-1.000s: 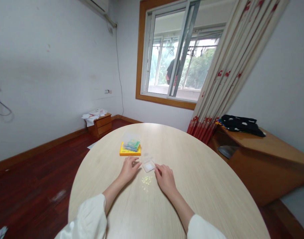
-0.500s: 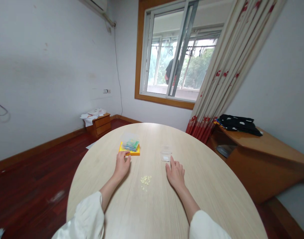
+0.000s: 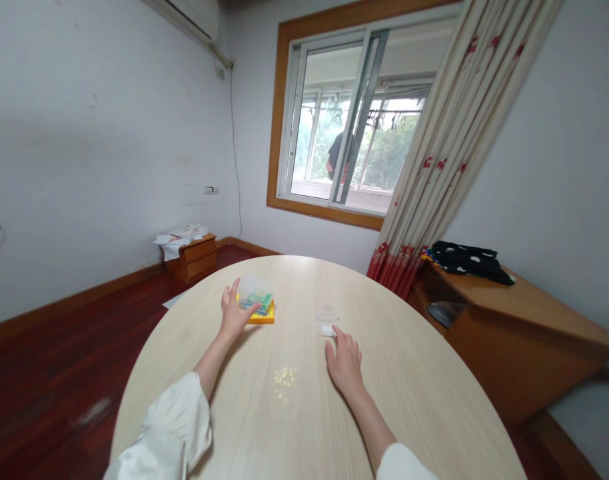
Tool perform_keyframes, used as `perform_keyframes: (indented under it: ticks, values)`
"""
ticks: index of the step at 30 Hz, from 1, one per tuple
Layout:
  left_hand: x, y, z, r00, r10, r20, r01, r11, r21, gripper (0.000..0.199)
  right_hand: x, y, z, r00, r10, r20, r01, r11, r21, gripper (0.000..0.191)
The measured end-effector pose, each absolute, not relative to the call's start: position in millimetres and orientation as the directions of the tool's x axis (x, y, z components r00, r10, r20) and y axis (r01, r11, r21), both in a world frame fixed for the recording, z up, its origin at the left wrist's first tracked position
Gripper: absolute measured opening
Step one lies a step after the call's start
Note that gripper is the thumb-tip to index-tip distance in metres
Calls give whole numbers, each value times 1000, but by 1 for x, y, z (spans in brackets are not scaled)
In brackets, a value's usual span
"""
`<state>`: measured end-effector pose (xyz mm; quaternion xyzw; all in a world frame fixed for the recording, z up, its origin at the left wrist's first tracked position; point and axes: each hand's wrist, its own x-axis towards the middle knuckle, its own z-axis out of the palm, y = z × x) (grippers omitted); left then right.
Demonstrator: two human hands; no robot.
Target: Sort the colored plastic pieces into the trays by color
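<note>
Your clear box [image 3: 327,329] sat lid-open on the surface [image 3: 384,373], your right hand [image 3: 345,363] loosely open, fingertip at its edge. Pale bits [image 3: 285,377] lay loose outside it. Your left hand [image 3: 233,319] spanned the stacked boxes [image 3: 262,301]; couldn't tell if gripping.

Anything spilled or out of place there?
Yes: small pale pieces lie loose on the table, a few apart from the main cluster; I can't tell whether they spilled. A flat white thing, perhaps paper, lies on the floor beyond the table.

Soft daylight through sliding window [image 3: 353,120], faint sheen on round table [image 3: 304,280], glare on wooden floor [image 3: 59,360], wide-angle stretching at edges
</note>
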<state>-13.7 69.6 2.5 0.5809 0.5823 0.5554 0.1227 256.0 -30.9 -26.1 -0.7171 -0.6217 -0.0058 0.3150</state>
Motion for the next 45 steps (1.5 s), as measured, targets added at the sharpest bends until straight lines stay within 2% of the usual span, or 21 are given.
perform_keyframes:
  ticks: [4, 9, 12, 14, 18, 22, 25, 27, 36, 40, 45]
  values:
    - [5, 72, 5, -311, 796, 519, 634, -233, 738, 82, 257, -30, -29, 219, 884, 413, 886, -3, -463, 43]
    - [16, 76, 6, -364, 761, 537, 680, -177, 711, 59, 256, -30, -30, 222, 873, 434, 885, 6, -465, 41]
    - [14, 73, 9, -393, 713, 581, 673, -208, 710, 51, 254, -32, -27, 230, 857, 462, 879, 21, -476, 39]
    - [13, 67, 14, -368, 660, 655, 690, -278, 668, 49, 252, -34, -22, 228, 832, 506, 865, 65, -498, 36]
    - [27, 39, 17, -136, 581, 802, 740, -479, 472, 58, 243, -42, -11, 149, 753, 641, 789, 300, -536, 32]
    - [51, 2, 7, 216, 544, 811, 660, -693, 289, 65, 225, -55, -3, -21, 709, 705, 710, 507, -489, 41]
    - [60, -19, 1, 274, 545, 792, 608, -737, 296, 69, 211, -65, -3, -136, 734, 666, 666, 565, -487, 48]
    - [61, -28, 1, 301, 550, 779, 567, -760, 317, 68, 203, -69, -5, -141, 757, 638, 652, 556, -515, 48]
    - [58, -50, 1, 425, 536, 730, 423, -830, 363, 79, 191, -72, -11, 33, 807, 590, 579, 465, -669, 42]
    - [57, -52, 5, 465, 545, 697, 427, -828, 363, 92, 191, -77, -5, 67, 850, 522, 496, 426, -757, 41]
    - [56, -52, 6, 471, 607, 640, 451, -789, 417, 91, 189, -79, 2, 80, 881, 467, 375, 408, -833, 42]
